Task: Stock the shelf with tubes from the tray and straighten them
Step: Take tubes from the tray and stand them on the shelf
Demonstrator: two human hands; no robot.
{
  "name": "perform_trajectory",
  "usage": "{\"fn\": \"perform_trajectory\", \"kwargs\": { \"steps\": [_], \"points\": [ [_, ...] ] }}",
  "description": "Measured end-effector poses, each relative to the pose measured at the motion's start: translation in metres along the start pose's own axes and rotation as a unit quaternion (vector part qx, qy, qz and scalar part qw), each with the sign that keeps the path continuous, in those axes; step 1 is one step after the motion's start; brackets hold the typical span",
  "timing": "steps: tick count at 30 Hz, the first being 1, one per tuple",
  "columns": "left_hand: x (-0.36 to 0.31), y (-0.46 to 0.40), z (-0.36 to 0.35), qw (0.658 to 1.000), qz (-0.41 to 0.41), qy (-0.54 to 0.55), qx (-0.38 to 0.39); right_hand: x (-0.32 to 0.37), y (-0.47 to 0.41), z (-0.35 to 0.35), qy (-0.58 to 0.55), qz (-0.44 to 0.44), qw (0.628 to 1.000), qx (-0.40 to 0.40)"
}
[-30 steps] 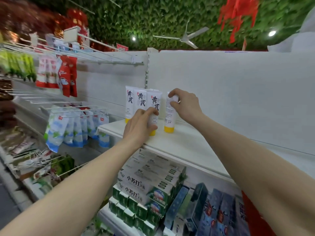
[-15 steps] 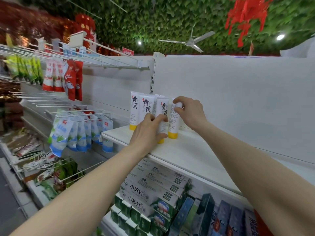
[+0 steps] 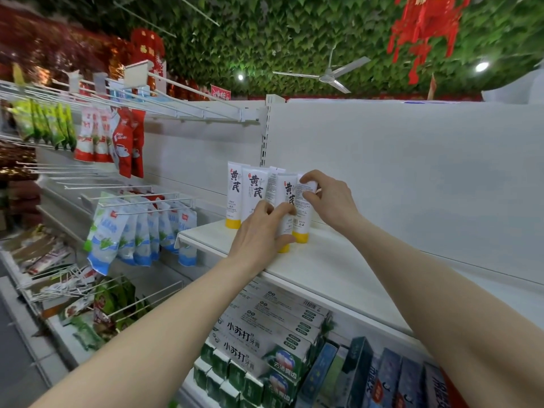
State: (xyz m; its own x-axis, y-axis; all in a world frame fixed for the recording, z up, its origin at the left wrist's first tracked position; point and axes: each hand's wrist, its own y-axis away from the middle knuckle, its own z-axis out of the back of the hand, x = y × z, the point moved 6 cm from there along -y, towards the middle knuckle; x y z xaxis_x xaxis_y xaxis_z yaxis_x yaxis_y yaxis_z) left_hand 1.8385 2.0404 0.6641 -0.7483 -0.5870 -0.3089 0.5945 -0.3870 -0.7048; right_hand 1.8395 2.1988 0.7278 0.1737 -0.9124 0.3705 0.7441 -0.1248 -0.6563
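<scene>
Head view, fingers (image 3: pixel 306 197) pinching tube (image 3: pixel 303 213)

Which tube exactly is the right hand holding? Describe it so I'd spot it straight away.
Find the white shelf above the stacked toothpaste boxes, where a cluster of white tubes with yellow caps stands upright. The right hand pinches the rightmost tube, next to the one the left hand holds. Unlike its neighbours with big black characters, it shows only small print.
</scene>
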Motion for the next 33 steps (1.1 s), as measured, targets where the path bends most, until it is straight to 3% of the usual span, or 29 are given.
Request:
{"fn": "perform_trajectory", "kwargs": {
  "steps": [12, 17, 27, 33],
  "points": [
    [-0.003, 0.004, 0.009, 1.0, 0.002, 0.007, 0.013, 0.008, 0.015, 0.015, 0.069, 0.037, 0.997, 0.011],
    [-0.011, 0.015, 0.038, 1.0, 0.004, 0.003, -0.028, 0.022, 0.046, 0.038, 0.182, 0.058, 0.981, 0.004],
    [-0.067, 0.091, 0.08, 0.999, -0.032, -0.002, -0.019, 0.062, 0.187, 0.092, 0.343, 0.133, 0.93, 0.003],
    [-0.138, 0.154, 0.067, 0.995, -0.087, 0.029, 0.034, 0.065, 0.293, 0.141, 0.4, 0.096, 0.911, 0.03]
  ]
}}
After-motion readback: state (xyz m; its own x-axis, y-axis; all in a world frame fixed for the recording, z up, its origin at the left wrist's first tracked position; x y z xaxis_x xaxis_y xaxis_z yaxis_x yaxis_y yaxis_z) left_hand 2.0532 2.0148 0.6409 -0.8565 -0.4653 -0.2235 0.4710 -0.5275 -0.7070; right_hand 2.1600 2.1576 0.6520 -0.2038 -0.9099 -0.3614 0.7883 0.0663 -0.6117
